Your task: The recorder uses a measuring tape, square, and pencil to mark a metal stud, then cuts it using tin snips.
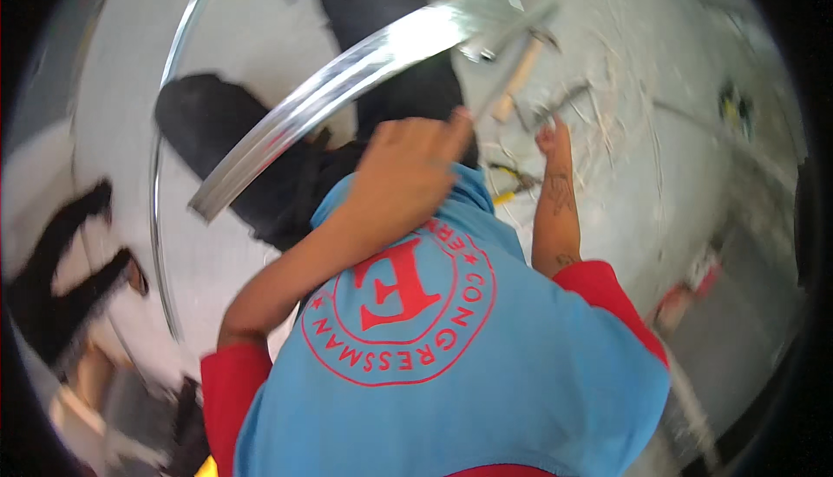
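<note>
A wide, shiny curved metal channel (347,69) lies diagonally over my dark-clad legs. My left hand (412,169) is closed just below it, with a blurred thin grey strip rising from near the fingertips; what it grips is unclear. My right hand (552,137) reaches to the floor at a grey metal tool (564,99), its fingers too blurred to show whether they grip it. Above that hand is a hammer with a pale wooden handle (519,78). Yellow-handled pliers (505,195) lie below and left of it.
A long, thin curved metal strip (155,208) lies on the pale floor (121,147) to my left. Another person's dark-clothed legs (52,277) are at the left edge. Pale cords (607,130) are strewn on the right, with small dark items (736,108) farther out.
</note>
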The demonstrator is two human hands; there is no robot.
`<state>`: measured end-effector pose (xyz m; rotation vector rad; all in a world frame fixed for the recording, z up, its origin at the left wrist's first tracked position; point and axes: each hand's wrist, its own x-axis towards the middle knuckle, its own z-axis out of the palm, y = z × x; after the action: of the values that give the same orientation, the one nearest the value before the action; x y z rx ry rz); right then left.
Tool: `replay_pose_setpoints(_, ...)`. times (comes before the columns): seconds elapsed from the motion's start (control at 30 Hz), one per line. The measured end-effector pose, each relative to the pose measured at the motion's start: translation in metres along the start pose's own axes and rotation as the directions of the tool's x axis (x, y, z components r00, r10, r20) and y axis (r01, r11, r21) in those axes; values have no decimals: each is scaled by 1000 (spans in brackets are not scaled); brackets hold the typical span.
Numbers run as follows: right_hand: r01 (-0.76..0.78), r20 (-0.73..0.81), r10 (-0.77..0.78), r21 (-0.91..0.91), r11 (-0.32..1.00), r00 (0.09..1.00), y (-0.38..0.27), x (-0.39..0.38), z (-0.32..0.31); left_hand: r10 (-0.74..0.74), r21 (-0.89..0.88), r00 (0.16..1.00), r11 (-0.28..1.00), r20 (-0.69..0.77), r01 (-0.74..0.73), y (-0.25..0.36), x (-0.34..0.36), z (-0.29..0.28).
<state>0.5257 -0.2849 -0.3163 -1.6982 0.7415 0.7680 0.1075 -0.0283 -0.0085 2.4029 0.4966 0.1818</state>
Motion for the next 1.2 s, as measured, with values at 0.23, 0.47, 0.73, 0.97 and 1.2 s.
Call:
replay_pose_setpoints(0.23, -245, 167, 202, 293, 924, 965, 85, 100, -8, -34, 13, 963, 999, -269, 39, -30, -37, -22)
replay_pose_setpoints(0.47, -142, 182, 49, 545, 826, 982, 37, 72, -13, -476, 173, 834, 829, -279, 531, -116, -116, -80)
replay_pose_setpoints(0.73, 422, 135, -542, 484, 767, 830, -131, -166, 34, -338, 128, 877, 908, -340, 400, -147, -50, -84)
replay_pose_setpoints(0.97, 443, 701, -431, 181, 878, 569, -83, -402, 153, -215, 172, 809, 917, -547, 360, -117, -62, -111)
replay_pose_setpoints(1.2, 307, 880, -23, -141, 941, 475, 26, -483, 227, -213, 132, 885, 948, -414, 290, -29, -74, -112)
